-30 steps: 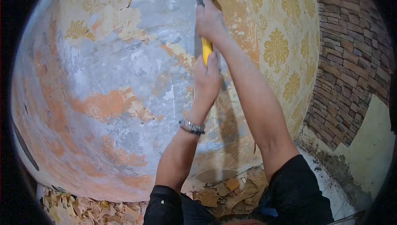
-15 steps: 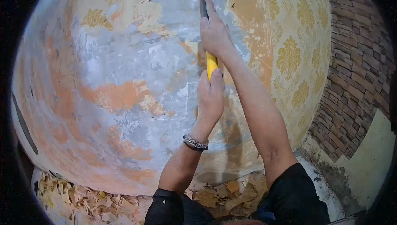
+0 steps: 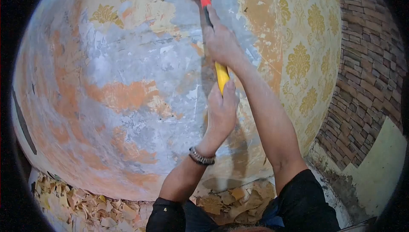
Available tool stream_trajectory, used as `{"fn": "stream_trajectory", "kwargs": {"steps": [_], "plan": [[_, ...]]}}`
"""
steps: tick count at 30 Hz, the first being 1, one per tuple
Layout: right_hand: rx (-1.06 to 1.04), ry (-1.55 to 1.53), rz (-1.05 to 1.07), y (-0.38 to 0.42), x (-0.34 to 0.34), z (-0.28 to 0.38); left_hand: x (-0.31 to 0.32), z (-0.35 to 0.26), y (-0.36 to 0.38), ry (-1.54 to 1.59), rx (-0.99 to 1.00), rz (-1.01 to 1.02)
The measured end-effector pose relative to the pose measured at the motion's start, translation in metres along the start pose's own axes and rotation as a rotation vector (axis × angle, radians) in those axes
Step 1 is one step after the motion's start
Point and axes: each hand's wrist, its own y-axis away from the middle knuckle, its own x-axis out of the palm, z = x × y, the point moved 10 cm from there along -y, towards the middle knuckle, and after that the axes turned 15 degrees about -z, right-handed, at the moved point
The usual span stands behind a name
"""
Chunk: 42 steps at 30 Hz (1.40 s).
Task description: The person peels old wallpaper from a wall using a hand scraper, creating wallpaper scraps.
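Observation:
Both my hands grip one long-handled scraper [image 3: 222,76], with a yellow and black handle, a red head and a wide metal blade. My right hand [image 3: 223,44] is closed round the upper handle, one finger stretched along it toward the head. Lower down, my left hand [image 3: 223,108] wraps the yellow end, and a chain bracelet [image 3: 202,156] circles that wrist. The blade is at the upper part of the wall [image 3: 170,65], over a bare grey patch; whether it touches cannot be told. Torn yellow patterned wallpaper [image 3: 299,61] surrounds the patch on the right and above.
Scraps of peeled wallpaper [image 3: 98,208] lie heaped along the foot of the wall. To the right is a brick-patterned surface [image 3: 362,61], with a pale bare section [image 3: 379,168] below it. A small dark nail-like bit [image 3: 246,9] sticks out at upper right.
The scraper has come down and slightly left, its head now tilted left. Both hands moved lower with it, still holding the handle. A small flap of paper now shows at the top edge.

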Motion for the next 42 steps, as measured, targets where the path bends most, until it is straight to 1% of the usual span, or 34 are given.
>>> {"fn": "stream_trajectory", "kwargs": {"steps": [2,5,7,8,10,11,12,13,14,15,16,17,18,19,20,23,25,27,28,29,31,32,35,36,37,38,39,40,41,42], "plan": [[0.019,-0.029,0.022,-0.004,0.002,-0.002,0.007,-0.01,-0.01,0.084,-0.05,0.012],[0.004,-0.059,-0.004,-0.002,0.005,-0.005,-0.002,-0.008,0.001,0.057,-0.042,0.018],[-0.197,0.067,-0.157,0.004,-0.003,0.008,0.001,-0.005,-0.006,0.039,-0.039,0.017],[-0.201,0.065,-0.158,-0.003,-0.003,0.01,0.003,-0.004,-0.01,0.017,-0.043,0.017],[-0.036,-0.108,-0.049,-0.016,0.004,0.004,0.005,-0.011,-0.014,0.07,-0.059,0.022],[-0.031,-0.107,-0.047,-0.013,0.001,0.007,0.006,-0.016,-0.014,0.126,-0.069,0.033],[-0.071,-0.042,-0.029,-0.004,-0.001,0.012,0.004,-0.012,-0.011,0.124,-0.078,0.033],[-0.123,0.023,-0.019,-0.001,-0.002,0.018,0.002,-0.008,-0.009,0.078,-0.056,0.032],[-0.128,0.023,-0.023,-0.003,-0.001,0.017,0.0,-0.007,-0.01,0.031,-0.031,0.029],[-0.153,0.041,-0.074,-0.007,-0.001,0.017,0.001,-0.006,-0.017,0.034,-0.022,0.027],[-0.173,0.056,-0.119,-0.012,0.0,0.016,0.004,-0.01,-0.028,0.026,0.028,0.028],[-0.167,0.052,-0.111,-0.018,0.002,0.019,0.006,-0.019,-0.034,0.012,0.067,0.03],[-0.118,0.005,-0.11,-0.031,0.001,0.018,0.006,-0.02,-0.039,0.054,0.004,0.038],[-0.068,-0.037,-0.107,-0.036,-0.001,0.016,0.004,-0.02,-0.039,0.052,-0.003,0.038],[-0.062,-0.034,-0.103,-0.031,-0.002,0.015,0.002,-0.018,-0.039,0.035,-0.017,0.04],[-0.142,-0.004,-0.075,-0.004,-0.005,0.022,-0.004,-0.005,-0.016,-0.002,-0.005,0.022],[-0.019,0.018,-0.027,0.029,0.002,-0.01,-0.014,0.015,0.006,-0.03,-0.002,0.006],[0.0,0.031,-0.043,0.033,0.002,-0.022,-0.008,0.036,0.014,-0.139,-0.038,0.081],[0.02,0.035,-0.047,0.032,0.002,-0.027,-0.003,0.033,0.006,-0.134,-0.035,0.086],[0.027,0.04,-0.045,0.023,0.001,-0.025,0.002,0.024,-0.006,-0.118,0.003,0.071],[0.014,-0.024,-0.144,-0.005,-0.01,-0.02,0.009,0.006,-0.023,-0.091,0.075,0.043],[0.011,-0.02,-0.147,-0.007,-0.013,-0.019,0.014,0.009,-0.023,0.004,-0.036,0.065],[0.022,-0.012,-0.111,-0.005,-0.011,-0.031,0.013,0.004,-0.007,-0.012,0.0,0.056],[-0.111,0.042,-0.215,-0.004,-0.013,-0.033,0.016,0.009,-0.011,-0.01,0.007,0.058],[-0.247,0.096,-0.313,-0.004,-0.017,-0.03,0.019,0.012,-0.019,-0.063,0.115,0.04],[-0.248,0.095,-0.307,-0.013,-0.019,-0.03,0.021,0.003,-0.024,-0.12,0.214,0.019],[-0.219,0.063,-0.243,-0.028,-0.017,-0.033,0.024,0.003,-0.032,-0.124,0.21,0.02],[-0.193,0.033,-0.18,-0.04,-0.015,-0.033,0.03,-0.006,-0.041,-0.125,0.164,0.049],[-0.191,0.035,-0.177,-0.046,-0.017,-0.03,0.036,-0.01,-0.05,-0.125,0.117,0.075],[-0.128,0.033,-0.181,-0.052,-0.018,-0.033,0.04,-0.01,-0.056,-0.108,0.117,0.076]]}}
